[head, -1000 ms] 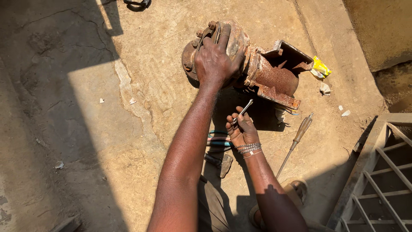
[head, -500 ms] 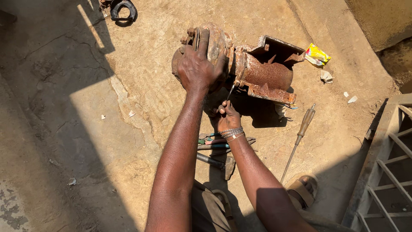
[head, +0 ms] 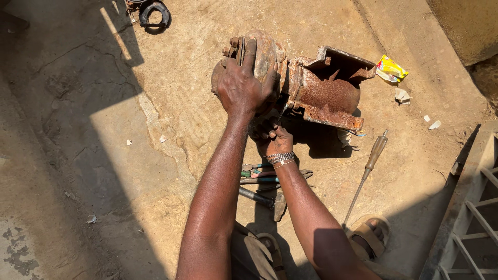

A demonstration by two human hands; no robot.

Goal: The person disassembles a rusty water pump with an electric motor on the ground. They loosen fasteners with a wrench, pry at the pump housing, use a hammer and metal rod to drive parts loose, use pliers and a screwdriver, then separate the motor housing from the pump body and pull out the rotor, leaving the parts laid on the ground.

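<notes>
A rusty motor housing [head: 321, 91] lies on its side on the concrete ground. My left hand [head: 244, 85] presses down over its rounded end cap [head: 264, 52], fingers spread across it. Just below, in the shadow, my right hand [head: 272, 136] is closed on a thin metal tool [head: 282, 110] whose tip reaches the seam between cap and body. A beaded bracelet sits on that wrist.
A long screwdriver with a wooden handle [head: 365, 173] lies to the right. Pliers and a hammer [head: 264, 194] lie between my arms. A yellow wrapper [head: 390, 68] and paper scraps lie past the housing. A black ring-shaped part [head: 154, 13] lies at top left, a metal grille [head: 469, 223] at right.
My right hand has moved up from beside the tools to the underside of the housing, bringing the thin tool to the seam. My left hand stays on the end cap.
</notes>
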